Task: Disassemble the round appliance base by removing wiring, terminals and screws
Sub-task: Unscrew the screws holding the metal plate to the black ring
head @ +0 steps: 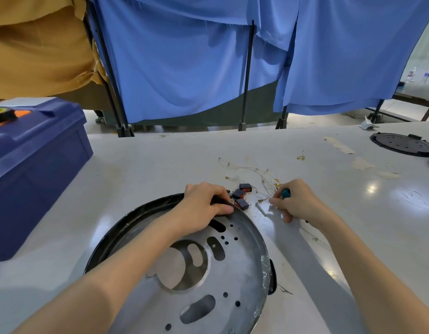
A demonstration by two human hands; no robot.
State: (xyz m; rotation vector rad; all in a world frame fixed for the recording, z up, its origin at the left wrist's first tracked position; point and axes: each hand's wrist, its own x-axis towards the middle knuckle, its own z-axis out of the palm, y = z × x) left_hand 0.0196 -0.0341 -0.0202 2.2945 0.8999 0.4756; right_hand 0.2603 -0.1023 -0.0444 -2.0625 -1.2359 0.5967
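I count one base (232,273), flat on the desk (160,165) under my left forearm. Its far rim is in the left hand (208,203). Three black-and-red switches (241,204) lie between the hands, just past that rim. One silvery pin (260,208) lies just left of the right hand (297,201). Beyond that hand is one tangle of pale wires (257,172) with brass terminals (277,180); I can't count the strands or the terminals. There is one blue box (35,165) far left of the left hand and one black lid (401,143) far right of the right hand.

The base is cut off at the bottom edge and partly covered by the left forearm. The wires run in under the right hand. The tool (285,193) shows only a teal handle stub; its shaft and tip are hidden, so I can't tell its type.

Left hand: fingers curled over the base rim, thumb on the inner side, gripping it. Right hand: curled tight round the tool handle, fingertips down by the desk among the wires. I can't tell if they touch a wire.
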